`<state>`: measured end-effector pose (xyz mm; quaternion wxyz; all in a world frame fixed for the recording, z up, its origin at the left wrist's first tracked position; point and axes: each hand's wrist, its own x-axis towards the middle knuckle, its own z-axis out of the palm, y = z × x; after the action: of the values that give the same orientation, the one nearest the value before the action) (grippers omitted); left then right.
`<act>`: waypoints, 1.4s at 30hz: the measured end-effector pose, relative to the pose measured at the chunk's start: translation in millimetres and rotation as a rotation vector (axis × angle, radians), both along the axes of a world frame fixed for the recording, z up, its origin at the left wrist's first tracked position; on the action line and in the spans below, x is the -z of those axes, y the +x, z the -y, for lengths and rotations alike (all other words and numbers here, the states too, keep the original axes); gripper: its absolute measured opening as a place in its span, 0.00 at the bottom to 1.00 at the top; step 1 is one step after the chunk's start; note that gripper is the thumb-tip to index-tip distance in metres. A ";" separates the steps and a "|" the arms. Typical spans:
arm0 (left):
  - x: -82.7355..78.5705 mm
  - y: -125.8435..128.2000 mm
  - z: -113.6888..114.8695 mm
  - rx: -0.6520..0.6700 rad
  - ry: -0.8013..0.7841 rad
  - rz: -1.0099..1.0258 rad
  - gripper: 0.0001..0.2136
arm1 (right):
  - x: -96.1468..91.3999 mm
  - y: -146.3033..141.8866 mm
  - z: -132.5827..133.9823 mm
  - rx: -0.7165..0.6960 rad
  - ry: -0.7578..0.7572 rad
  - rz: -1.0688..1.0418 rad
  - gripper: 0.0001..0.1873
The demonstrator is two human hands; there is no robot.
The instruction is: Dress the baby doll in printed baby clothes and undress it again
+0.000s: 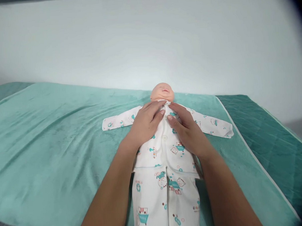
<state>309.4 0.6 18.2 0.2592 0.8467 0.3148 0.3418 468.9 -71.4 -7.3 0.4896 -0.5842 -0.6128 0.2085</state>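
A baby doll (162, 92) lies on its back, its head toward the wall. It is dressed in a white baby shirt (153, 156) with teal and pink prints and a button down the front; both sleeves stretch out sideways. White printed pants (154, 199) lie below the shirt's hem. My left hand (147, 121) rests flat on the left side of the chest, fingertips near the collar. On the right side of the chest lies my right hand (186, 126), fingers extended toward the collar. Neither hand grasps anything; they partly cover the shirt's upper front.
A light teal blanket (54, 147) with some wrinkles spreads under the doll. To the right, a darker green quilted cover (274, 137) shows beyond the blanket's white edge. Behind the bed stands a plain white wall (137, 37).
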 end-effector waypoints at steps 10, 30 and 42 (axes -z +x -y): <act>0.5 -0.2 2.2 -0.006 -0.029 0.031 0.15 | -1.8 3.4 -7.7 0.017 -0.037 0.062 0.23; 2.1 1.5 1.7 -0.097 -0.088 0.143 0.08 | -0.4 -0.2 -4.4 0.069 0.003 -0.111 0.18; 3.2 -2.0 0.3 -0.108 -0.063 0.062 0.11 | -2.6 -1.6 -2.9 0.062 0.010 -0.105 0.14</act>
<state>307.4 0.3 15.0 0.2766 0.8088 0.3628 0.3711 467.3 -68.5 -4.8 0.5303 -0.5888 -0.5687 0.2207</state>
